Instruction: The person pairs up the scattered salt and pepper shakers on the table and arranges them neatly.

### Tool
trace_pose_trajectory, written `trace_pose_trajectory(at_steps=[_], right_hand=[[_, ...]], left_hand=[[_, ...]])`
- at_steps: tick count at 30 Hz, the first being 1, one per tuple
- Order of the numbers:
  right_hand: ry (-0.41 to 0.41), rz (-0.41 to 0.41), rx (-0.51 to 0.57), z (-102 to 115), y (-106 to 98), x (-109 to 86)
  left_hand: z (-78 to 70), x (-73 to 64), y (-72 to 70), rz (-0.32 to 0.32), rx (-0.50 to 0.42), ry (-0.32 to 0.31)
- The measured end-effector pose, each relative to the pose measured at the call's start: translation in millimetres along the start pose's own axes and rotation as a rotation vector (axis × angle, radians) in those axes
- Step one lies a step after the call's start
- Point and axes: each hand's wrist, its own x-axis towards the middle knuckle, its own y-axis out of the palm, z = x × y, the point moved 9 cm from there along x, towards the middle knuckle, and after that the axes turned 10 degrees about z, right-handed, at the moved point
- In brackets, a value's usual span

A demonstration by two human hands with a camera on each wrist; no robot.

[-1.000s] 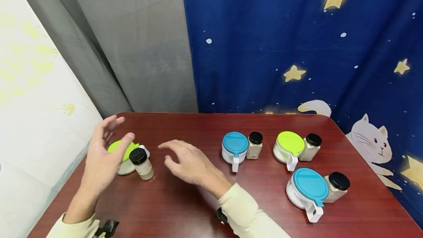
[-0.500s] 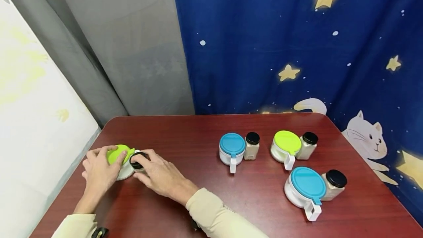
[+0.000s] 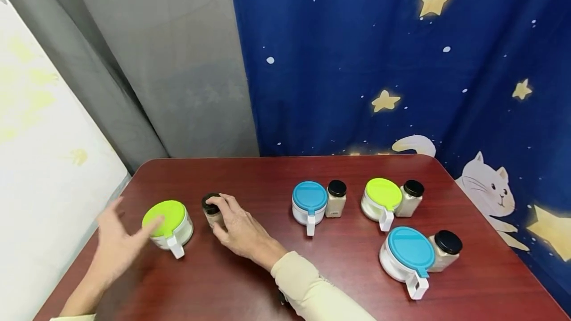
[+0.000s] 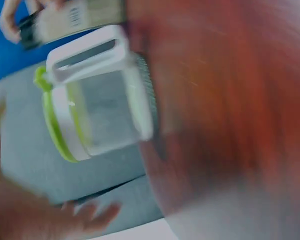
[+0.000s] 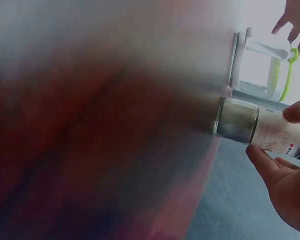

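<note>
A glass jar with a green lid and a white handle (image 3: 182, 232) stands upright at the table's left, its handle toward the front. My left hand (image 3: 115, 246), blurred, is spread beside it; the left wrist view shows a gap between the hand and the jar (image 4: 107, 115). To the right of that jar, my right hand (image 3: 247, 234) grips a round spice bottle with a black cap (image 3: 209, 204) between thumb and fingers. In the right wrist view the spice bottle (image 5: 240, 120) is upright, its printed label partly covered by fingers; its base is at or very near the tabletop.
On the dark red table (image 3: 250, 177) a blue-lidded jar (image 3: 309, 198) stands beside a black-capped bottle (image 3: 336, 199). Farther right are a green-lidded jar (image 3: 382, 194) with a bottle (image 3: 410, 198), and a blue-lidded jar (image 3: 409, 251) with a bottle (image 3: 445, 250). Curtains (image 3: 187, 63) hang behind.
Both hands came down to the left jar and bottle. The green-lidded jar has turned, handle now frontward, and my left hand has let go. My right hand has shifted the spice bottle rightward.
</note>
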Motion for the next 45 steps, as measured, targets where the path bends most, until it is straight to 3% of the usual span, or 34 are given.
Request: trace_pose_trajectory(at_steps=[2, 5, 7, 12, 16, 21, 36, 42, 45], right_hand=[[-0.006, 0.012, -0.012, -1, 1, 0.9], [-0.010, 0.026, -0.038, -1, 0, 3.1], [-0.004, 0.044, -0.047, -2, 0, 4.5], [0.008, 0.077, -0.025, -4, 1, 6.8], [0.002, 0.064, 0.000, -6, -1, 8.3], [0.010, 0.070, 0.044, -9, -2, 7.7], [-0.046, 0.055, 0.057, -4, -10, -1.6], [-0.072, 0.048, 0.033, 7, -20, -8.7], [-0.076, 0.051, 0.033, 11, -30, -18.6]], left_hand=[[0.5, -2.2, 19.4, 0.148, 0.045, 0.046], [6.1, -3.8, 40.7, 0.309, 0.005, 0.110], [10.7, -3.6, 45.0, 0.363, -0.030, 0.105], [10.0, -6.9, 56.8, 0.422, -0.070, 0.045], [0.1, -8.4, 72.4, 0.376, 0.019, 0.028], [-3.9, -6.7, 77.8, 0.321, 0.098, 0.038], [-9.6, -8.0, 75.9, 0.344, -0.005, 0.096], [-17.8, -13.9, 69.5, 0.326, 0.075, 0.093], [-29.2, -17.5, 71.0, 0.333, 0.111, 0.098]])
